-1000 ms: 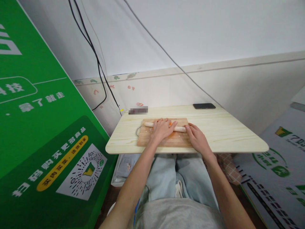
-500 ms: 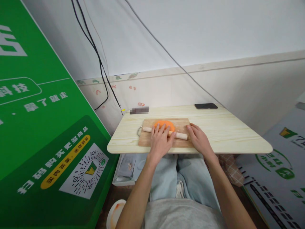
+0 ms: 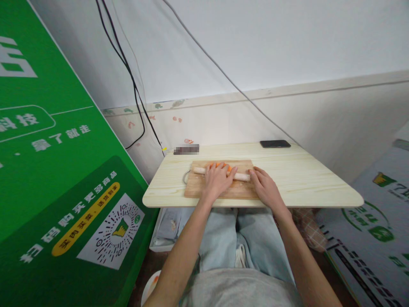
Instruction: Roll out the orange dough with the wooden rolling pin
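Observation:
A wooden cutting board [image 3: 198,187] lies on a light wooden table [image 3: 303,179]. Across it lies a pale rolling pin [image 3: 198,170], over a flat orange piece of dough [image 3: 220,165] that mostly hides behind my left hand. My left hand [image 3: 217,180] lies flat on the middle of the pin, fingers stretched out. My right hand [image 3: 265,187] rests with fingers extended on the board's right edge, its fingertips by the pin's right end.
A black phone [image 3: 275,144] lies at the table's far right. A small dark object [image 3: 185,149] sits at the far left edge. Green printed board [image 3: 57,179] leans on the left, black cables [image 3: 134,85] hang down the wall, printed panels [image 3: 377,213] lie at right.
The pin and my left hand rolled back toward me, uncovering the orange dough, then forward again over it. My right hand stayed at the board's right edge.

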Action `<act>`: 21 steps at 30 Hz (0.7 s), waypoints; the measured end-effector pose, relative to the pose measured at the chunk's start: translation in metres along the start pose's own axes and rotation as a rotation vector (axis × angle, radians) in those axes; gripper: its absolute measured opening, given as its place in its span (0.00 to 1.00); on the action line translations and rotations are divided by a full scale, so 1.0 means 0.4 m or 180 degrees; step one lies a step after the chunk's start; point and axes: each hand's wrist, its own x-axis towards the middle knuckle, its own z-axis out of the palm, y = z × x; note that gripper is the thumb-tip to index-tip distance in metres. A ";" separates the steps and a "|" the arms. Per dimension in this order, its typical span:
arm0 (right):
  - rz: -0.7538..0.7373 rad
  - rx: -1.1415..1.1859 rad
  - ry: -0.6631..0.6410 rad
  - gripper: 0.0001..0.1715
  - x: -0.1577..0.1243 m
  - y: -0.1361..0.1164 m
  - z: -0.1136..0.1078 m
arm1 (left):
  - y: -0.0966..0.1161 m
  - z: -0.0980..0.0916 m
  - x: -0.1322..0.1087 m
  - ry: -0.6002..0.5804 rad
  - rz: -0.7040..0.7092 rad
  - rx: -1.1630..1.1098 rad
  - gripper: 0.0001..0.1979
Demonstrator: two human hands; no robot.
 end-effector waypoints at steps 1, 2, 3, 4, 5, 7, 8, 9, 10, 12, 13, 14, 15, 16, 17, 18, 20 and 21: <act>-0.0005 0.0003 -0.0008 0.44 0.000 -0.001 0.000 | -0.002 0.004 -0.024 0.0127 0.0007 -0.0001 0.30; -0.0001 0.0005 -0.0008 0.45 -0.001 -0.003 0.000 | -0.003 0.007 -0.047 0.0233 0.0007 -0.0001 0.29; 0.0009 0.0006 -0.0003 0.45 -0.001 -0.004 0.000 | -0.005 0.010 -0.065 0.0308 0.0004 -0.0001 0.28; 0.0020 0.0009 0.0005 0.45 -0.001 -0.005 0.000 | -0.006 0.012 -0.080 0.0352 0.0000 0.0003 0.27; 0.0027 0.0015 0.0012 0.45 -0.001 -0.005 0.000 | -0.006 0.012 -0.088 0.0366 -0.0002 0.0011 0.27; 0.0028 0.0024 0.0022 0.43 -0.001 -0.004 0.000 | -0.007 0.010 -0.086 0.0330 0.0002 0.0026 0.28; 0.0026 0.0021 0.0022 0.43 0.000 -0.003 0.001 | -0.006 0.008 -0.076 0.0286 0.0009 0.0031 0.28; 0.0024 0.0011 0.0020 0.42 0.000 -0.001 0.001 | -0.005 0.004 -0.062 0.0218 0.0015 0.0034 0.29; 0.0023 -0.0004 0.0019 0.42 0.000 0.001 0.002 | -0.004 0.001 -0.043 0.0120 0.0012 0.0037 0.30; 0.0017 -0.0027 0.0023 0.42 0.000 0.005 0.002 | -0.001 -0.006 0.001 -0.0143 -0.0029 0.0057 0.32; 0.0009 -0.0028 0.0027 0.42 0.000 0.006 0.002 | 0.001 -0.009 0.023 -0.0280 -0.0061 0.0075 0.34; -0.0003 -0.0023 0.0028 0.42 0.000 0.007 0.002 | 0.003 -0.011 0.043 -0.0397 -0.0099 0.0093 0.35; -0.0018 -0.0017 0.0027 0.42 0.000 0.008 0.002 | 0.004 -0.012 0.060 -0.0484 -0.0134 0.0104 0.37; -0.0030 -0.0011 0.0024 0.42 0.001 0.008 0.002 | 0.006 -0.013 0.072 -0.0539 -0.0158 0.0108 0.37; -0.0035 -0.0010 0.0021 0.43 0.001 0.008 0.002 | 0.007 -0.013 0.078 -0.0562 -0.0167 0.0108 0.38; -0.0033 -0.0015 0.0018 0.43 0.001 0.007 0.002 | 0.007 -0.012 0.079 -0.0548 -0.0163 0.0106 0.38; -0.0025 -0.0026 0.0009 0.44 0.002 0.006 0.002 | 0.008 -0.010 0.065 -0.0406 -0.0123 0.0111 0.36; -0.0029 -0.0031 0.0002 0.43 0.002 0.005 0.002 | 0.008 -0.008 0.051 -0.0297 -0.0096 0.0114 0.35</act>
